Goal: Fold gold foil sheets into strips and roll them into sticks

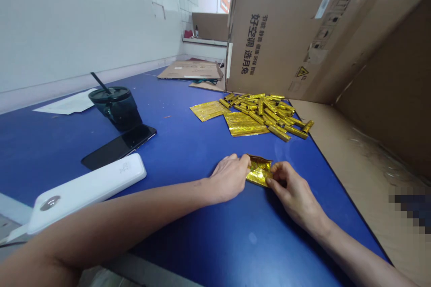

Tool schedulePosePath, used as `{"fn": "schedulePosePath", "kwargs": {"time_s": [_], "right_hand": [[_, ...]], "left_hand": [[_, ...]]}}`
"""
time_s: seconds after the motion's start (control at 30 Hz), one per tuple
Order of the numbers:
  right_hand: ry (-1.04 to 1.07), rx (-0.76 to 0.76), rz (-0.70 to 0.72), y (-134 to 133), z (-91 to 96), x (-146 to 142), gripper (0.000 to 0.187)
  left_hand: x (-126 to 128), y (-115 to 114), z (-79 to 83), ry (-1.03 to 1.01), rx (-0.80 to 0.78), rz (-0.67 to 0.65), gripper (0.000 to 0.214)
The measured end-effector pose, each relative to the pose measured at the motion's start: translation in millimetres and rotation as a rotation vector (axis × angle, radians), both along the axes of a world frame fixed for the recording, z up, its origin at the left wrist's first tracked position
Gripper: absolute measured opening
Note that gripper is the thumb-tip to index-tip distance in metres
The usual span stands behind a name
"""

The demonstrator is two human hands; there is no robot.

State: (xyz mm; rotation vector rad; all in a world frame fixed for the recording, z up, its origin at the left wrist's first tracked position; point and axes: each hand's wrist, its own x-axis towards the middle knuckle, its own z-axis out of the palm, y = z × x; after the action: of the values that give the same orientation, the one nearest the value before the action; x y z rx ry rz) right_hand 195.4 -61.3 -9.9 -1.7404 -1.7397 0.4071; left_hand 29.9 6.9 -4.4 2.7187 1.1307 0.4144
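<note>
My left hand [229, 177] and my right hand [291, 188] both pinch opposite edges of a crumpled gold foil sheet [258, 172] on the blue table [188, 215]. The foil's far edge curls up, and my fingers hide parts of it. Beyond my hands lies a loose pile of rolled gold foil tubes [266, 112]. Two flat gold foil sheets [208, 110] [245, 124] lie at the pile's left side. Neither hand touches the pile.
To the left stand a dark teal tumbler with a straw [116, 108], a black smartphone [119, 146], a white rectangular device [81, 190] and a white paper [67, 104]. A large cardboard box [286, 31] stands behind the pile, and flattened cardboard [190, 70] lies farther back.
</note>
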Motion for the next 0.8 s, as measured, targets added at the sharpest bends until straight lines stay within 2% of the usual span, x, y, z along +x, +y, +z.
{"fn": "schedulePosePath", "kwargs": {"time_s": [0.2,0.47,0.67,0.8], "right_hand": [[0.094,-0.055,0.098,-1.5,-0.6,3.3,0.022],[0.026,-0.047,0.061,-1.7,-1.4,1.1,0.014],[-0.165,-0.031,0.097,-6.0,5.2,-4.2,0.016],[-0.286,0.018,0.120,-7.0,6.9,-5.6,0.019]], "left_hand": [[-0.3,-1.3,1.7,0.015,-0.003,0.016,0.015],[-0.1,-0.5,2.7,0.026,-0.044,0.027,0.017],[-1.7,-1.5,5.3,-0.019,-0.028,0.011,0.017],[-1.2,-3.2,8.6,0.023,0.006,0.010,0.018]]}}
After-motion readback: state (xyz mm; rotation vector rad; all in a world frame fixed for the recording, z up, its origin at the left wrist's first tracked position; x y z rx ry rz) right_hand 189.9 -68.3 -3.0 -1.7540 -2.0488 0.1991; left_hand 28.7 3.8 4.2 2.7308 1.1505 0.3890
